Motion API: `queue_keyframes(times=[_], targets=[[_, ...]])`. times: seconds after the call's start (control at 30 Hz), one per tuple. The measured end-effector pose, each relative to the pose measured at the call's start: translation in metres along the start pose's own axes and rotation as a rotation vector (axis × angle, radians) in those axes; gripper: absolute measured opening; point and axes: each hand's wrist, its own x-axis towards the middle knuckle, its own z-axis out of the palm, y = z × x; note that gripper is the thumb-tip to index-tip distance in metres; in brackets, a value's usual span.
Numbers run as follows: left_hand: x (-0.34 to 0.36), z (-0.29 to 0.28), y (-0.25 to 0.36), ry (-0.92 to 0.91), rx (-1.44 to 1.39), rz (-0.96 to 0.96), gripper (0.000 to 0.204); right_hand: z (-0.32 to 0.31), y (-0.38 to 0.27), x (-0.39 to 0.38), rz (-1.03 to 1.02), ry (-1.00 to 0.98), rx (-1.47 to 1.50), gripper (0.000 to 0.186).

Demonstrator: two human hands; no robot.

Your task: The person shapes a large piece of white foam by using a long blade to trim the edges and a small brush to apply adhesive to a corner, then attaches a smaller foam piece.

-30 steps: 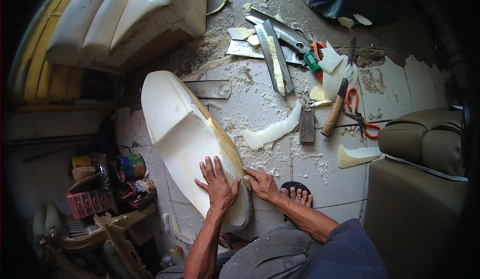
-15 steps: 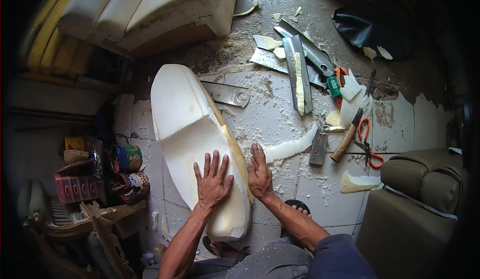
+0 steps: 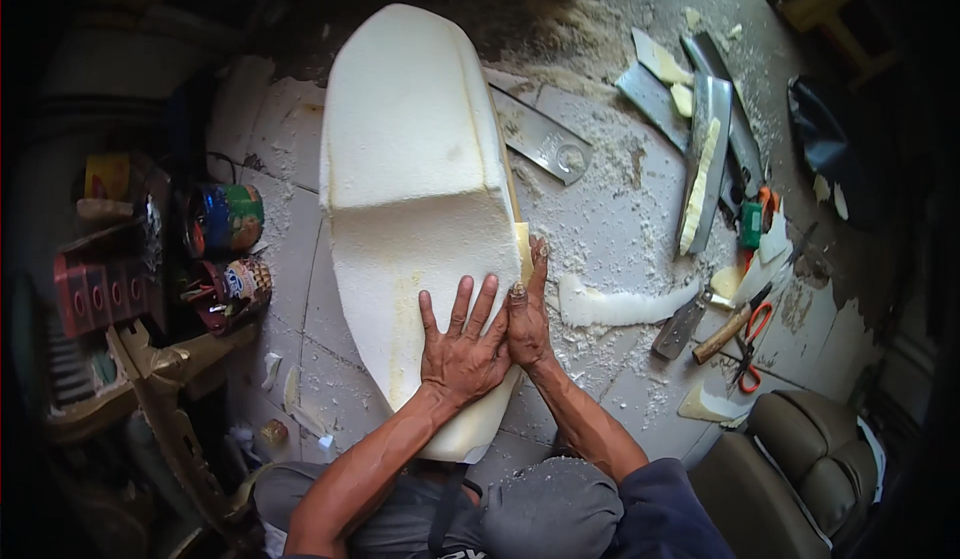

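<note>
A long cream foam seat pad (image 3: 400, 119) with a step across it lies on the floor below me, a tan strip (image 3: 521, 239) along its right side. My left hand (image 3: 463, 344) presses flat on the pad's lower part, fingers spread. Touching it, my right hand (image 3: 528, 329) lies against the pad's right edge, fingers stretched up along the side and thumb at the top edge. A flat metal plate (image 3: 540, 129) sticks out from beside the pad's upper right.
To the right lie metal blades (image 3: 715, 109), foam offcuts (image 3: 625, 304), red-handled scissors (image 3: 750, 359), a wooden-handled tool (image 3: 715, 339) and black sheet (image 3: 830, 149). Cans (image 3: 225, 219), a red case (image 3: 100, 294) and wooden frames (image 3: 165, 379) crowd the left. An olive-brown padded seat (image 3: 800, 439) stands lower right.
The pad now points more straight ahead, and the view has shifted. My right hand has gone from curled fingers at the edge to stretched fingers along it, closer beside my left hand.
</note>
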Motion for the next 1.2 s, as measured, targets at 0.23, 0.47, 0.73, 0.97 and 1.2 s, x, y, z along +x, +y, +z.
queue_keyframes(times=[0.23,0.47,0.73,0.97,1.2], targets=[[0.013,-0.037,-0.012,-0.004,-0.309,-0.108,0.063,-0.027,-0.036,0.028,0.011,-0.006,0.013,0.073],[0.041,-0.084,-0.046,0.547,-0.412,-0.027,0.053,0.034,-0.066,0.023,-0.678,-0.074,-0.895,0.057],[0.022,-0.013,-0.059,0.396,-0.271,0.04,0.046,0.057,-0.032,0.011,-0.484,-0.309,-1.541,0.062],[0.036,-0.014,-0.061,0.411,-0.299,0.034,0.048,0.055,-0.042,0.033,-0.744,-0.161,-1.362,0.066],[0.041,-0.05,-0.054,0.391,-0.541,-0.039,0.059,0.002,-0.069,0.013,-0.262,0.29,-0.216,0.05]])
